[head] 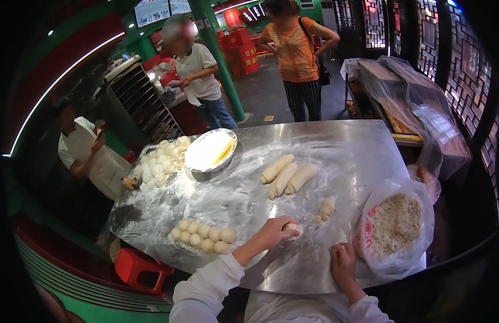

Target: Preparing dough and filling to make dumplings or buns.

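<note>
Near the front of the floured steel table [249,202], my left hand [275,233] holds a small round piece of dough [294,231]. My right hand [344,258] rests by the table's front edge with its fingers curled; whether something small is inside cannot be told. Just right of it stands a plastic bag of crumbly filling [397,226]. A short dough piece [326,209] lies beyond my hands, and three rolled dough logs [286,173] lie farther back. Two rows of smooth dough balls [204,237] sit to the left of my left hand.
A bowl of white flour [211,150] with a yellow scraper stands at the back left, beside a pile of dough pieces [158,163]. A red stool [140,271] is below the left edge. Three people stand beyond the table. A plastic-covered rack [411,93] is at the right.
</note>
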A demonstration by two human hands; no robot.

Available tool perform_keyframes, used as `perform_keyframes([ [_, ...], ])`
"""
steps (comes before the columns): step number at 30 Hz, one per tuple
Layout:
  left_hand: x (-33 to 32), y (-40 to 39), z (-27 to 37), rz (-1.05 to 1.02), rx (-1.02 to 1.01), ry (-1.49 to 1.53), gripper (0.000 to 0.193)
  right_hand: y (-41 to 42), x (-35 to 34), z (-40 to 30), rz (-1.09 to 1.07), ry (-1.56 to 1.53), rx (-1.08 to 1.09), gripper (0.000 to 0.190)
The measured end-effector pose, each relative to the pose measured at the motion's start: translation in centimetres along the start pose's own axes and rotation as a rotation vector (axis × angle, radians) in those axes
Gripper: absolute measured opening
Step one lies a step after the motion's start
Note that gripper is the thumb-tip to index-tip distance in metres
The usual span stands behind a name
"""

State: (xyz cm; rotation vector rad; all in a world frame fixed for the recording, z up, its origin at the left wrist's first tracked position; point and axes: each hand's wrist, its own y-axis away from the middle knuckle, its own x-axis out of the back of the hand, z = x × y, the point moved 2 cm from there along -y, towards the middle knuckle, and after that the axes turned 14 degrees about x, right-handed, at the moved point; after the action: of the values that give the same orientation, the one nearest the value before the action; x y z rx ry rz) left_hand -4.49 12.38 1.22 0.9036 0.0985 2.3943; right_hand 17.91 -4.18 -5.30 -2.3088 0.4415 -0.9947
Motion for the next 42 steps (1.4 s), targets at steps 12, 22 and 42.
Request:
perform_keyframes([
  [12, -5.7, 2.1, -3.2, 0.309, -0.232, -0.641, 0.058, -2.7, -0.9, 0.3, -0.004, 0.011, -0.001, 0.018],
  [22, -8.6, -0.1, -5.4, 0.426, -0.306, -0.516, 0.062, -8.7, -6.2, 3.9, -0.327, 0.117, 0.067, 0.017],
  [42, -9.8, 4.4, -1.7, -0.118, 0.138, 1.170, 0.043, -6.0, -2.8, -5.7, -0.337, -0.416, -0.019, 0.028],
])
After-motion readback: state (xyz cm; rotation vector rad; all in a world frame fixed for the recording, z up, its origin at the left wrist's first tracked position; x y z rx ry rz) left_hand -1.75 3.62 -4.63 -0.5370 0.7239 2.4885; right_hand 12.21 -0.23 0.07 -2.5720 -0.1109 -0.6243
